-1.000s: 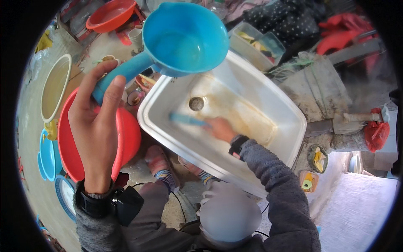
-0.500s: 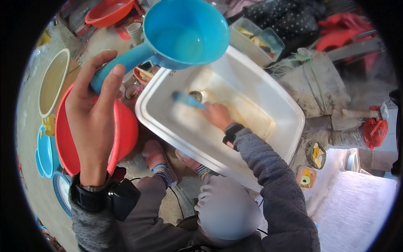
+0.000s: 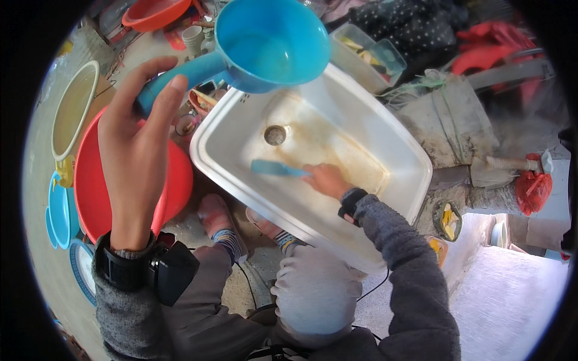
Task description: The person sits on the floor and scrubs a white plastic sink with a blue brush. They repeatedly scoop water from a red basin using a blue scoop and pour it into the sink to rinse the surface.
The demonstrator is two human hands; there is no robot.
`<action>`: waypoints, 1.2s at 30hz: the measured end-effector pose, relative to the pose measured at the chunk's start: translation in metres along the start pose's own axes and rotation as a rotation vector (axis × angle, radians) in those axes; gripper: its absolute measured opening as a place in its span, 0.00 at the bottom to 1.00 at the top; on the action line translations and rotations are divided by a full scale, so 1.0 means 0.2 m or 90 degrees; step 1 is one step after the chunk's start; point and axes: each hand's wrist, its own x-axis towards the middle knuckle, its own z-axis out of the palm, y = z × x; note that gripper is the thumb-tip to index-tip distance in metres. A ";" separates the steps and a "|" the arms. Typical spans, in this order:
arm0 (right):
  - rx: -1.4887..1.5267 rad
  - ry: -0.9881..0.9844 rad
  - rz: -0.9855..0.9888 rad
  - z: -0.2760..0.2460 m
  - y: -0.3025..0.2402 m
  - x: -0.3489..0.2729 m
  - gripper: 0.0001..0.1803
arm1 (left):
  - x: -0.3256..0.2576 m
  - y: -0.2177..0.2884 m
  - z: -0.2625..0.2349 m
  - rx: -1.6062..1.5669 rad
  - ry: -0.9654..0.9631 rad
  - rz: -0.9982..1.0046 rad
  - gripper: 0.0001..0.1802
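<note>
At the far left, two light-blue round plastic basins point(image 3: 65, 210) are standing on edge or tilting on the floor; just above them a cream-rimmed oval-looking basin point(image 3: 75, 114) is holding yellowish liquid. Next to these, a large round red plastic basin point(image 3: 177, 180) is sitting partly behind the left hand point(image 3: 135, 144). That hand is reaching upward and closing its thumb and forefinger around the thick handle of a round blue plastic dipper point(image 3: 271, 48); the other fingers are mostly hiding from view. The dipper's bowl is tipping toward the camera and covering the far-left corner of a white, rounded-rectangular sink point(image 3: 355, 138). Inside the sink, a round metal-looking drain point(image 3: 275, 135) is showing amid brownish stains. Below the drain, a flat light-blue tool with a narrow handle point(image 3: 274, 167) is lying low over the sink's floor; whether it is touching cannot be told. The right hand point(image 3: 328, 180) is curling nearly closed around the tool's right end. Beyond the sink, a clear rectangular plastic box point(image 3: 361, 60) is containing yellowish pieces. Farther right, a dark green-rimmed dish point(image 3: 448, 219) is holding yellow pieces, and a crumpled red plastic bag point(image 3: 534, 191) is hanging near the edge.
</note>
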 end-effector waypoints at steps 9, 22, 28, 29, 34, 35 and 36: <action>-0.060 0.071 -0.004 -0.01 0.01 -0.04 0.16 | 0.00 0.00 0.03 0.011 -0.012 -0.005 0.16; -0.089 0.106 0.082 -0.23 0.15 -0.04 0.15 | -0.01 0.03 0.06 -0.034 -0.020 0.009 0.16; -0.155 -0.344 -0.016 -0.27 0.34 -0.27 0.16 | 0.01 0.01 0.03 0.101 -0.033 0.038 0.17; -0.228 -0.362 -0.034 -0.23 0.35 -0.26 0.14 | 0.01 0.01 0.04 0.093 -0.029 0.040 0.17; -0.122 -0.136 -0.043 -0.09 0.35 0.14 0.15 | -0.02 0.03 0.08 0.077 -0.058 0.048 0.16; -0.061 -0.019 0.007 -0.08 0.35 0.21 0.16 | -0.03 0.03 0.07 0.103 -0.064 0.030 0.17; -0.044 0.033 0.061 -0.10 0.35 0.26 0.18 | -0.02 0.02 0.06 0.120 -0.073 0.028 0.18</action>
